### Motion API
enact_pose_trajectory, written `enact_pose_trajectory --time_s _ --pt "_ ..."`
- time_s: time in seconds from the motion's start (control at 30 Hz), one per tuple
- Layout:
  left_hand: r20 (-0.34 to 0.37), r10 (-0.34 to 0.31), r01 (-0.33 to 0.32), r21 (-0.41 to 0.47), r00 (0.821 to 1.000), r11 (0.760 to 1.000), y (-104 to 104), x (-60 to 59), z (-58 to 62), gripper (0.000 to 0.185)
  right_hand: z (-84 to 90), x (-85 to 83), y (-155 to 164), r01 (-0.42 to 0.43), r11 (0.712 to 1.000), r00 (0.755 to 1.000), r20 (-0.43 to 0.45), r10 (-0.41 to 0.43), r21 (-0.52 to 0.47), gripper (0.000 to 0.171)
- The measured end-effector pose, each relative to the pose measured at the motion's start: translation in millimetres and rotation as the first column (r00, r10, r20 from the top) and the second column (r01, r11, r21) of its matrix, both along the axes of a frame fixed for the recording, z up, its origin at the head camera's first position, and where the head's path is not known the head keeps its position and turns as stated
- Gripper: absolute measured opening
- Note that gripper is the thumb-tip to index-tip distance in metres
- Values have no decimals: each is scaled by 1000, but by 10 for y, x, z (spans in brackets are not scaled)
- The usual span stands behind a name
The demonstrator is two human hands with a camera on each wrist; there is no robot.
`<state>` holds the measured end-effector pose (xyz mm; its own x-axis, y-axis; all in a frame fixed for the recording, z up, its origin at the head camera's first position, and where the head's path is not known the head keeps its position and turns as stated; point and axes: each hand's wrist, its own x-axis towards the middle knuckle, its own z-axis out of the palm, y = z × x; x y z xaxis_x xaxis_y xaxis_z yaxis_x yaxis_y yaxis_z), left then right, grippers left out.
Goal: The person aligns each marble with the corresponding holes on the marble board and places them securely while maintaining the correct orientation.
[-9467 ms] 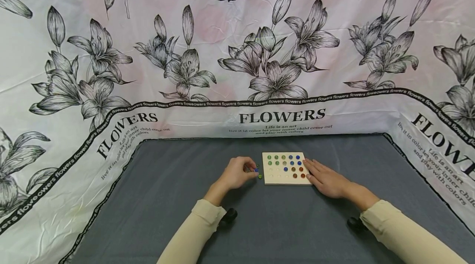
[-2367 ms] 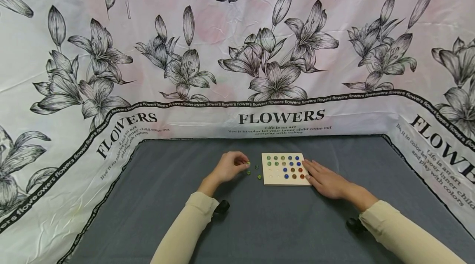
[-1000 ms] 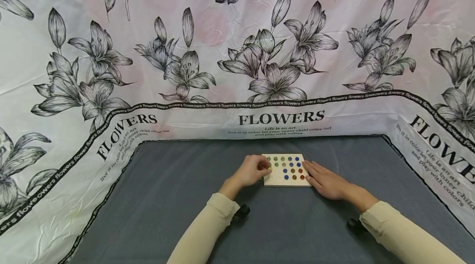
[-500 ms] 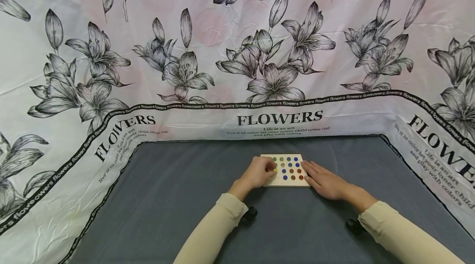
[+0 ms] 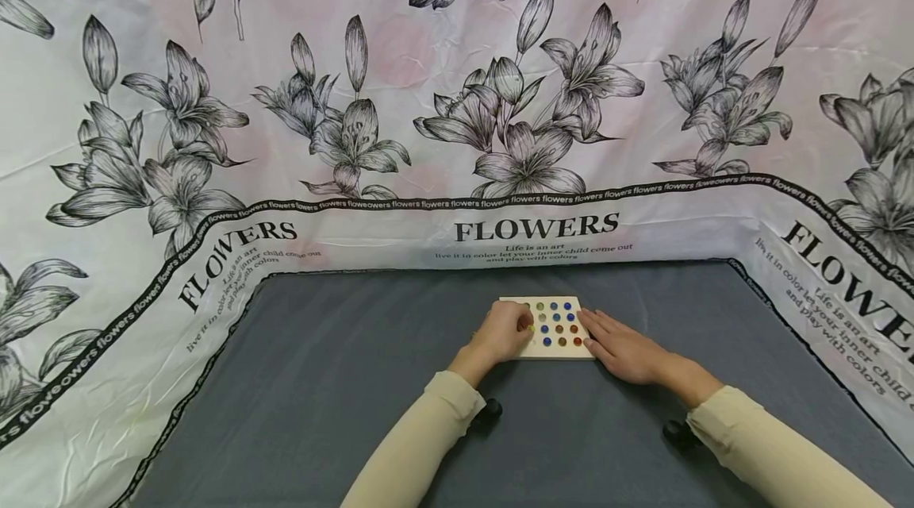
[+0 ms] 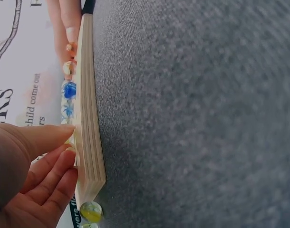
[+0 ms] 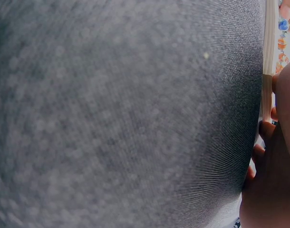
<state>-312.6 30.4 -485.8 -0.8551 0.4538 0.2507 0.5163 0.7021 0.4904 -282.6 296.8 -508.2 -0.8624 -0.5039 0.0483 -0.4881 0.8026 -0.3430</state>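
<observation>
A white cloth backdrop printed with black-and-grey lilies (image 5: 457,95) bears the word "FLOWERS" in large black capitals at 12 o'clock of the dark grey table mat (image 5: 357,381), and again at 10 o'clock; at 2 o'clock only "FLOW" shows. Beneath each runs small print: "Life is an art / live it in color let your inner child come out / and play with colors". A thin black band (image 5: 643,184) repeats "flowers" in white.

Grey cloth (image 5: 343,381) over table; floral "FLOWERS" backdrop (image 5: 428,95) behind, possibly fabric.
</observation>
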Motion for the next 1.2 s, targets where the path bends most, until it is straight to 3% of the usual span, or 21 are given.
enact_pose_trajectory --time_s 0.2,0.37,0.57,0.8,1.2 --pt "-7 3 -3 -18 1000 1000 4 14 4 15 -4 1 -5 -5 1000 1000 -4 5 -4 61" --pt "-22 -10 10 1 1000 1000 -68 51 89 19 10 13 5 -21 1000 999 -28 21 -12 60" --pt "19 -25 24 30 1000 999 -271 96 232 25 2 6 7 -13 1000 1000 -18 13 -7 60" --pt "23 -19 18 43 1000 999 -591 110 298 27 -12 7 5 -7 1000 1000 -6 7 -3 60" --pt "75 12 -14 36 997 999 -970 60 195 30 -28 -17 8 -12 1000 1000 -14 12 0 61"
